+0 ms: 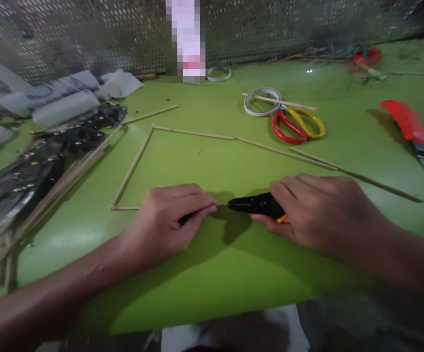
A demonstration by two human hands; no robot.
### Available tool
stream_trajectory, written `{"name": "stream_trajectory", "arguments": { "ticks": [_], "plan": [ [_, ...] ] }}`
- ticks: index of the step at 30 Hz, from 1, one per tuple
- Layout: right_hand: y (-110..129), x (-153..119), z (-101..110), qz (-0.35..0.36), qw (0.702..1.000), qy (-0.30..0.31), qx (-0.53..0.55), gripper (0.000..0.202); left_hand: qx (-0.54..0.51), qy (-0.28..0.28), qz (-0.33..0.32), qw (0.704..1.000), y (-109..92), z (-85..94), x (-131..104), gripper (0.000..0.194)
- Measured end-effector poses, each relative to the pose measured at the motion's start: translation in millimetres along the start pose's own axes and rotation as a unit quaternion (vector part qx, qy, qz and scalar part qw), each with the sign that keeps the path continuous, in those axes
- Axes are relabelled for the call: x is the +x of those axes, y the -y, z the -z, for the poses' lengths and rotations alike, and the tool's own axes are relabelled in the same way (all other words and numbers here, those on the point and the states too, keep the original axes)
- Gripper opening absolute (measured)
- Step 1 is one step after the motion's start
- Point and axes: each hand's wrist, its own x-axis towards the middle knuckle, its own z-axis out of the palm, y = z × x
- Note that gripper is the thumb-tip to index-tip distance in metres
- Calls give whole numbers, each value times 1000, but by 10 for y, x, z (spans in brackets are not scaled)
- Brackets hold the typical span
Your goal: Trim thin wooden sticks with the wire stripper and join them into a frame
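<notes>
My left hand (175, 217) pinches the end of a thin wooden stick (126, 208), one side of a jointed stick frame (193, 132) lying on the green table. A fine tip pokes out past my fingertips toward the right. My right hand (310, 208) is wrapped around black pliers (256, 204) with a bit of orange at the handle. The jaws of the pliers meet that fine tip; whether they bite on it I cannot tell. More jointed sticks (376, 183) run from the frame to the right, beyond my right hand.
Scissors (288, 127) with red and yellow handles lie by a tape roll (262, 101). A red-handled cutter (406, 122) rests at the right. Bundled sticks (69, 178), black studded material (39, 164) and white rolls (65, 107) crowd the left. A perforated metal sheet (270, 34) stands behind.
</notes>
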Motion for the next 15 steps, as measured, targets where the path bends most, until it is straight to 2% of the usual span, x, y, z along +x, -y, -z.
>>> {"name": "stream_trajectory", "arguments": {
  "ticks": [2,5,10,12,15],
  "plan": [
    [-8,23,38,-11,999,42,16,47,0,-1,1,1000,1,2,7,12],
    [-49,93,132,-33,988,139,57,50,0,-6,-6,1000,-2,3,9,14],
    [-135,224,275,-52,944,292,146,59,-1,-3,-15,1000,8,-4,-6,14],
    [-142,229,291,-49,944,293,142,61,-4,2,-15,1000,22,-7,-9,14],
    [-124,184,277,-11,982,188,35,53,-18,19,-4,1000,59,-13,-7,15]
  ]
}}
